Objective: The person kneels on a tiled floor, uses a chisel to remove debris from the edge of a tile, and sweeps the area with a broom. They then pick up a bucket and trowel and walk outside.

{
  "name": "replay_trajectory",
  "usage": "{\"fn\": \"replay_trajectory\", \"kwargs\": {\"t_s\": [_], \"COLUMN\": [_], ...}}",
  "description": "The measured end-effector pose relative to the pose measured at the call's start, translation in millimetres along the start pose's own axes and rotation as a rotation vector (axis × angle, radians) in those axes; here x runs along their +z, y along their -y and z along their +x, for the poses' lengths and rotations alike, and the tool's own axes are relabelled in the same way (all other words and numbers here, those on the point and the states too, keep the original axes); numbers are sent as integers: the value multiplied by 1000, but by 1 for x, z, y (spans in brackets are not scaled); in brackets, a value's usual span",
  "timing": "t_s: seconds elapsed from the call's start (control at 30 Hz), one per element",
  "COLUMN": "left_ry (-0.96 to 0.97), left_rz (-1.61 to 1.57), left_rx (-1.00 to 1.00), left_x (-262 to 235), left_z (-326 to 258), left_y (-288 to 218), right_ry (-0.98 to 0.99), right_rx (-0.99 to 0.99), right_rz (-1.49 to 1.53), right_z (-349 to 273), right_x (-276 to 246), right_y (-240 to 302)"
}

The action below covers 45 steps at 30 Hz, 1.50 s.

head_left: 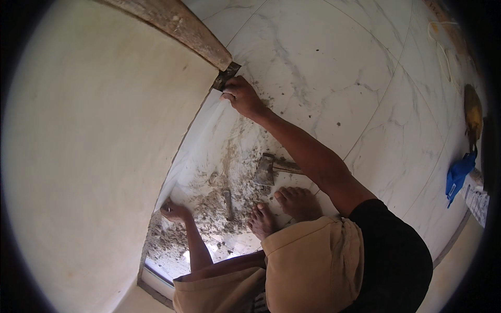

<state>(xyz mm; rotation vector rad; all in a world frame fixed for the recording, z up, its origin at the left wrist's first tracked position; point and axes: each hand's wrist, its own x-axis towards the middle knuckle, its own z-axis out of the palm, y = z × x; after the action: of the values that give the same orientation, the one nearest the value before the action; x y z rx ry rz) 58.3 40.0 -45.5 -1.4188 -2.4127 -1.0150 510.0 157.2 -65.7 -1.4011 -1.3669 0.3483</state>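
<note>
A long white marbled tile strip [194, 133] stands on edge along the foot of the cream wall. My left hand [176, 212] is closed on its near end, fingers curled at the corner. At the far end, beside the base of the wooden post, my right hand [242, 97] grips the strip with its fingers bent over the edge. A hatchet [265, 170] with a worn metal head lies on the floor by my feet, its handle partly behind my right arm. Left of it lies a chisel-like metal tool [228, 205] among loose mortar crumbs [203, 208].
The cream wall [99, 146] rises on the left. A weathered wooden post [182, 28] ends above a dark gap [226, 75] at the floor. White marbled tiles [339, 68] cover the floor. A blue bag-like thing [458, 176] and a yellow-brown object [473, 112] lie far right.
</note>
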Motion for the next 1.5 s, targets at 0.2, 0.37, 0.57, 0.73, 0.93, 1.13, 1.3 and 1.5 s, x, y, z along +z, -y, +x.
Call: {"fn": "replay_trajectory", "kwargs": {"t_s": [0.2, 0.37, 0.57, 0.73, 0.93, 1.13, 1.3, 1.5], "left_ry": [15, 13, 16, 28, 9, 7, -3, -8], "left_rz": [13, -15, 46, 66, 64, 68, 64, 34], "left_rx": [-5, 8, 7, 7, 21, 31, 69, 36], "left_x": [3, 5, 3, 0, 1, 2, 2, 3], "left_z": [1, 0, 0, -1, -1, 0, 0, -1], "left_y": [9, 12, 7, 2, 1, 5, 6, 6], "right_ry": [52, 69, 47, 33, 19, 30, 12, -131], "right_rx": [-4, -2, -23, -10, -49, -24, -49, 6], "right_rz": [-25, 0, -2, -53, -69, -100, -80, 35], "right_z": [1, 2, 2, 3, 3, 4, 4, 5], "right_x": [-2, -4, -5, -5, -4, -3, -1, 2], "right_y": [0, 1, 2, 2, 2, 1, -1, 1]}}
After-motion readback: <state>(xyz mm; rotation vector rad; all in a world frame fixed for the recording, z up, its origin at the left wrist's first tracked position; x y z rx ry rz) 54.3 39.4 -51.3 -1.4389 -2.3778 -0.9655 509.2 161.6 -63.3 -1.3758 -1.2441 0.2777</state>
